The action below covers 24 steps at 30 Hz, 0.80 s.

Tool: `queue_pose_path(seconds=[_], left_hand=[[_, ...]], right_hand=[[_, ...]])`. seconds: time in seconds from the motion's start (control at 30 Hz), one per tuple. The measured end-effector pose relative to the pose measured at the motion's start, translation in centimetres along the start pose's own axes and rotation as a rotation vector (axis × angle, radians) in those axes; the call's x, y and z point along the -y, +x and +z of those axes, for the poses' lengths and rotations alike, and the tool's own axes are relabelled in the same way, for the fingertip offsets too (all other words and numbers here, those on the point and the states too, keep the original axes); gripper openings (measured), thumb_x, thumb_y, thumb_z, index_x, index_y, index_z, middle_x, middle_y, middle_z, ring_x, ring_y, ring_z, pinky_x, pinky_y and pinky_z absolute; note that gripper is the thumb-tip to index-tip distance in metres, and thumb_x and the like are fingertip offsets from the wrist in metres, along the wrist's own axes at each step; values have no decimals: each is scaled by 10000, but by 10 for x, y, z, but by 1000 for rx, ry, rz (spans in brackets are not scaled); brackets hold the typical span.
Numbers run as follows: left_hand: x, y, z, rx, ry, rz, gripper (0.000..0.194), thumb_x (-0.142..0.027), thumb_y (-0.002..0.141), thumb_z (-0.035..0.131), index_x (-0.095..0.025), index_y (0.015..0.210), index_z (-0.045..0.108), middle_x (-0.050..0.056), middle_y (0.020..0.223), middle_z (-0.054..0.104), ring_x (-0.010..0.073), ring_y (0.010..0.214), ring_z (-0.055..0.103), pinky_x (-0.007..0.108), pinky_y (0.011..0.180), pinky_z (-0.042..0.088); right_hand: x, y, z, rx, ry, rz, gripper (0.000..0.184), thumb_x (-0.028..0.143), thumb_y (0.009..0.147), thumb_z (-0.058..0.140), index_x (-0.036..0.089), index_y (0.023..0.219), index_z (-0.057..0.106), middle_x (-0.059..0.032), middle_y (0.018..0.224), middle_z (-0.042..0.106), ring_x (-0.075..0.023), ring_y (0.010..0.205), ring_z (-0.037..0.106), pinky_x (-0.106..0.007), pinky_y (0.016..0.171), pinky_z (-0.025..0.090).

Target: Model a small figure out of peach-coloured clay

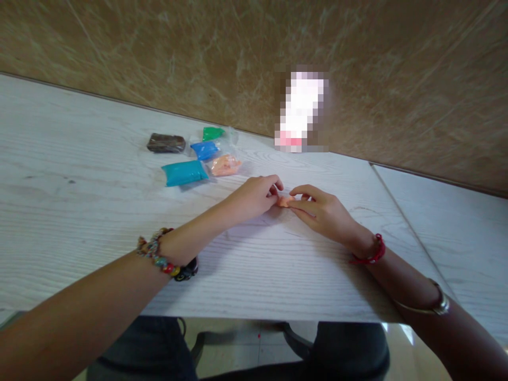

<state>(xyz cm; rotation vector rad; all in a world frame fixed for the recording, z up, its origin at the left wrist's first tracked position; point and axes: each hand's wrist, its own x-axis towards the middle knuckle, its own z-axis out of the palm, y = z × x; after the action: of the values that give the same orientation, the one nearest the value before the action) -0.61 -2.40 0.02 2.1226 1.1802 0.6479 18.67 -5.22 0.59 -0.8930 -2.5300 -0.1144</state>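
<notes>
A small piece of peach-coloured modelling clay (284,201) lies between my two hands, just above the white wood-grain table. My left hand (260,194) has its fingers curled at the clay's left end. From the right, my right hand (323,211) pinches the other end between thumb and fingers. Part of the clay is hidden by the fingertips. To the left of my hands lies a clear bag of peach clay (225,165), close to a teal clay packet (184,173) and a blue clay packet (205,150).
Farther back on the table (99,211) are a dark brown clay packet (165,143) and a green clay packet (213,133). A bright pixelated rectangle (302,108) stands against the brown marbled wall (178,58). A seam (408,222) crosses the table at right.
</notes>
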Motion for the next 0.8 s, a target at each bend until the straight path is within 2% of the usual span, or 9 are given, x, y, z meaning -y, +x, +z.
queue_pose_path(seconds=[0.17,0.33,0.5,0.63,0.8], left_hand=[[1,0,0,21,-27,20,175,-182,760,506,-158,925,555,36,818,664,125,732,603,236,649,439],[3,1,0,26,-78,10,186,-178,738,539,-163,924,543,29,802,671,125,722,615,233,645,448],[3,1,1,16,-105,-10,182,-175,743,521,-159,923,548,41,820,676,128,732,619,237,650,455],[6,3,2,8,-146,-7,194,-152,759,478,-164,939,546,44,868,677,120,760,622,233,668,461],[6,3,1,22,-157,-36,197,-168,761,494,-162,951,545,54,884,677,130,784,626,243,681,469]], right_hand=[[1,0,-1,17,2,3,257,221,866,462,193,1031,657,-83,1032,619,-99,706,583,-227,603,493],[4,2,0,72,-46,-8,264,230,883,428,187,1003,660,-78,1025,630,-109,743,586,-229,633,488],[6,6,3,-11,-100,31,242,262,875,453,166,884,675,-79,928,651,-107,693,581,-216,580,460],[8,8,5,-69,-142,-33,227,261,867,473,154,832,670,-71,873,654,-98,655,569,-210,567,446],[10,9,7,-64,-259,-76,233,253,870,458,166,782,656,-57,810,659,-102,645,552,-227,571,421]])
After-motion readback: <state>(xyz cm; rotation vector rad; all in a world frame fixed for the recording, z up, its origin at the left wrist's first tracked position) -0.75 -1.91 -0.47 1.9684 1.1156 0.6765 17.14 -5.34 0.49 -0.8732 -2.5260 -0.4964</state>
